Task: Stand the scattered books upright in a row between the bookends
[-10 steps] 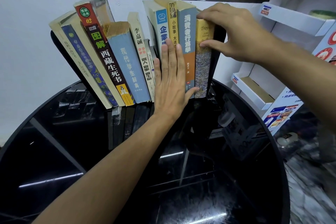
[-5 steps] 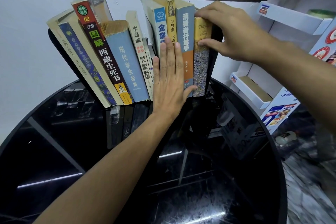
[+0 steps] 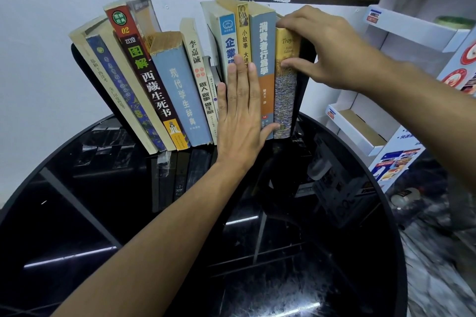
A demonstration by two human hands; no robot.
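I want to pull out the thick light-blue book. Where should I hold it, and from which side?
Probably by the top of its spine, coming from the front and above. The light-blue book leans left between the taller dark red book and cream book, which cover both its sides; only the spine and worn top edge are free.

Roughly twelve books [image 3: 180,90]; two bookends [image 3: 306,77]; two hands [image 3: 240,121]; one table [image 3: 77,213].
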